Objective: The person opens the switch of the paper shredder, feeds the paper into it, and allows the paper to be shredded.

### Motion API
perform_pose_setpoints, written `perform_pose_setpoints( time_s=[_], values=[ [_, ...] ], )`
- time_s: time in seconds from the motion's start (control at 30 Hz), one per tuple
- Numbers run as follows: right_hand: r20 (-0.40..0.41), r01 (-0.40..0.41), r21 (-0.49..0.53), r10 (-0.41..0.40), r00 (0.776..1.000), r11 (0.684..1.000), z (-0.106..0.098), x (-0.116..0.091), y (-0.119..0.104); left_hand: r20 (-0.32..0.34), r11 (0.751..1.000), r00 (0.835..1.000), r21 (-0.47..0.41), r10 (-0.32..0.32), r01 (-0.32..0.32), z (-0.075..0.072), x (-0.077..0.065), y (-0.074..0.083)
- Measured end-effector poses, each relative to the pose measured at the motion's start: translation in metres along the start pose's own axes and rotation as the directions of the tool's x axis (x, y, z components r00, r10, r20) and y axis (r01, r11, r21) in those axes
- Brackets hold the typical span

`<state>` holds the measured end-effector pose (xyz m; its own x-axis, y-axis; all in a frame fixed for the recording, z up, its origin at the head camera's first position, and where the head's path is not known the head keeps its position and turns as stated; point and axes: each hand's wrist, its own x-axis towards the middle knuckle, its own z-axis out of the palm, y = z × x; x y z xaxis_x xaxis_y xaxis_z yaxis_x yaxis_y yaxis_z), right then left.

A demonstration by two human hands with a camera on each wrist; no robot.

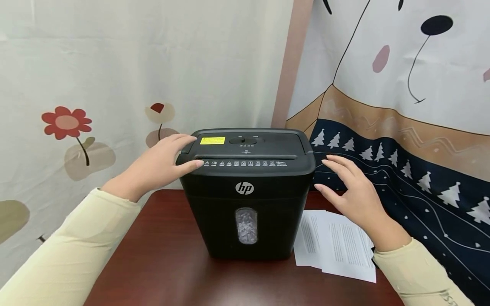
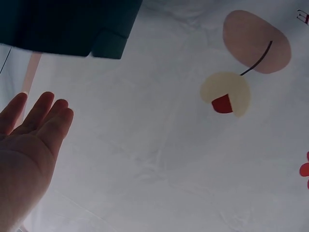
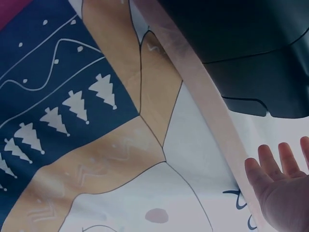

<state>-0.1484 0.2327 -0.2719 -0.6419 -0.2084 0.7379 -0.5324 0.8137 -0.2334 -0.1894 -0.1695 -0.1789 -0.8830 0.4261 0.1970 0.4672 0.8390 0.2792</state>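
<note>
one black shredder [image 1: 246, 195] stands upright on the table [image 1: 160, 238], with shreds [image 1: 246, 226] showing through its front, while the printed sheets [image 1: 342, 242] beside it lie unshredded (some work looks done, those sheets look left). it sits between the left hand [image 1: 158, 162], near its top left corner, and the right hand [image 1: 356, 197], just off its right side, both loosely spread and gripping nothing.

Pale yellow sleeves [image 1: 72, 246], lettering [image 1: 448, 297] on the right one, bare hands [image 1: 162, 163]

Flowered cloth [image 1: 214, 63] and tree-printed cloth [image 1: 432, 127] hang around a table [image 1: 160, 246]
</note>
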Motion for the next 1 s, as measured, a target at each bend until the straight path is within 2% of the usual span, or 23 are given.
perform_pose_setpoints(
  time_s=[0.1,0.23,0.43,0.53,0.77,1.0],
  values=[
    [0.003,-0.006,-0.014,0.006,1.0,1.0,0.0,-0.002,0.003,-0.013,1.0,1.0,0.009,0.0,0.001,0.004,-0.007,-0.004],
    [0.004,-0.017,-0.023,0.018,1.0,1.0,0.001,-0.004,0.006,-0.065,1.0,0.998,0.004,0.003,-0.002,0.011,-0.016,-0.009],
    [0.012,-0.047,-0.015,0.048,0.999,0.999,0.001,-0.009,0.011,-0.143,0.999,0.989,0.003,0.033,-0.033,0.023,-0.027,-0.013],
    [0.015,-0.06,-0.011,0.06,0.998,0.998,0.001,-0.012,0.014,-0.186,0.998,0.98,0.018,0.069,-0.067,0.031,-0.031,-0.015],
    [0.028,-0.105,-0.004,0.105,0.994,0.994,0.003,-0.02,0.023,-0.321,0.984,0.93,0.068,0.179,-0.166,0.049,-0.034,-0.019],
    [0.064,-0.176,0.003,0.175,0.982,0.984,0.007,-0.032,0.03,-0.405,0.975,0.886,0.09,0.223,-0.204,0.064,-0.036,-0.026]
  ],
)
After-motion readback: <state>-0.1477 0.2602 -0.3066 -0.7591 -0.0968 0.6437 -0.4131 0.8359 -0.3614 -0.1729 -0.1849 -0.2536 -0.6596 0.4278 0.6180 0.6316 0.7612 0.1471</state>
